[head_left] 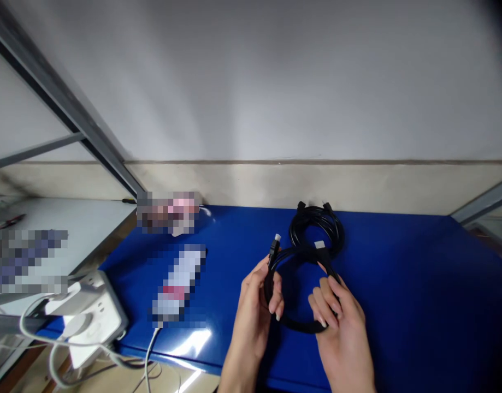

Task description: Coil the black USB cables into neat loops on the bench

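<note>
Both hands are raised side by side, left hand (259, 297) and right hand (336, 311), fingers curled closed.

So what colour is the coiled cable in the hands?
Black coiled cable, seen in the head view.

Head view; forward-down, close over table (398, 262)

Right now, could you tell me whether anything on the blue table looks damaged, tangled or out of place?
Nothing stands out. Both hands, left hand and right hand, hold a neatly looped black cable; a second coiled cable lies tidy behind it on the blue table.
</note>
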{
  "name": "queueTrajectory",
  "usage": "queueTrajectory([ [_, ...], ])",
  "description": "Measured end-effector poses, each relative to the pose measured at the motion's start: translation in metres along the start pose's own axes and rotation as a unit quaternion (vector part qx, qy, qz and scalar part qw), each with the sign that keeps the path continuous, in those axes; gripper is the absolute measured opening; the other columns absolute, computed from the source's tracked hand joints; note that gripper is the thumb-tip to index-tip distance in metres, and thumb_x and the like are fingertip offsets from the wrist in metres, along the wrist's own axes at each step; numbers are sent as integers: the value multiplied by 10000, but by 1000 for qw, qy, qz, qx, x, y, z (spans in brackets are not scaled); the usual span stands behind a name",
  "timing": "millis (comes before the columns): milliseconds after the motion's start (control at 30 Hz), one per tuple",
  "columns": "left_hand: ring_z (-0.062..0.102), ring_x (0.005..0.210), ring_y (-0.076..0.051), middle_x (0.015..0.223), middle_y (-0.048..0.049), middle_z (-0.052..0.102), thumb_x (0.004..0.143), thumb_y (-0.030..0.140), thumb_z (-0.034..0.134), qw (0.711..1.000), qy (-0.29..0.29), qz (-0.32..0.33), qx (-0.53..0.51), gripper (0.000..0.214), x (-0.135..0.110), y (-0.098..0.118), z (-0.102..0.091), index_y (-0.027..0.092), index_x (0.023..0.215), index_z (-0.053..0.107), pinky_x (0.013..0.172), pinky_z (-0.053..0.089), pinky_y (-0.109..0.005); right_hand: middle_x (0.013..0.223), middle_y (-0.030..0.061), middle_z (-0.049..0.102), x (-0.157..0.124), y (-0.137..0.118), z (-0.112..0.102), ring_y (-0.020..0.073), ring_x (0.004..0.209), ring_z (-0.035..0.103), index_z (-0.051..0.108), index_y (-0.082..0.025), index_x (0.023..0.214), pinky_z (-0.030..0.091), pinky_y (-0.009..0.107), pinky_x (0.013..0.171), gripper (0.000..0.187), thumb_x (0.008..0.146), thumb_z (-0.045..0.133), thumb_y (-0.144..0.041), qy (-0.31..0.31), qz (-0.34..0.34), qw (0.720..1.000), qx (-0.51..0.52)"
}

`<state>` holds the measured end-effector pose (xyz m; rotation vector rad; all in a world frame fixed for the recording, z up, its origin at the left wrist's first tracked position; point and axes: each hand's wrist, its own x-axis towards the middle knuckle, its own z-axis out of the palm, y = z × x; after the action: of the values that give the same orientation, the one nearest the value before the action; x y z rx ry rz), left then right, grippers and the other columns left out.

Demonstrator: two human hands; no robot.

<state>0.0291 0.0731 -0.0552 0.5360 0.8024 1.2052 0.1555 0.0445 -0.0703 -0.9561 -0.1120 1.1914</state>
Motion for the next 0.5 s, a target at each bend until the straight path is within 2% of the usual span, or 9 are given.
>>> queueTrajectory([
  [167,345,472,-51,723,46,550,967,393,801,995,-73,-34,-50,405,1,3,-7,146,1276,717,454,392,-191,626,-114,259,-1,-6,5,60,509,171,430,-220,669,262,215,417,512,768,923,-320,11,4,1000,21],
  [267,322,466,-40,680,73,491,917,330,869,982,-114,-66,-134,390,2,-4,-7,173,1246,730,446,346,-161,613,-119,256,-2,-12,5,54,492,172,414,-221,661,253,212,407,527,746,929,-294,13,5,999,32],
  [333,271,449,-36,616,87,440,920,322,869,970,-157,-101,-158,361,2,-10,-5,129,1200,745,431,307,-149,607,-122,270,0,-15,2,45,484,163,410,-216,657,252,205,408,531,735,931,-279,19,4,999,42],
  [433,283,411,-51,513,87,421,965,403,810,964,-202,-141,-103,386,2,-18,-2,56,1127,757,425,336,-171,604,-124,299,2,-20,-4,34,479,161,430,-207,665,267,189,424,495,745,916,-257,25,-9,999,46],
  [500,355,393,-70,476,70,459,980,461,783,974,-180,-127,-56,395,1,-22,1,71,1035,756,441,399,-195,595,-128,287,1,-23,-8,35,474,157,436,-208,671,277,188,434,474,768,898,-246,17,-17,999,41],
])
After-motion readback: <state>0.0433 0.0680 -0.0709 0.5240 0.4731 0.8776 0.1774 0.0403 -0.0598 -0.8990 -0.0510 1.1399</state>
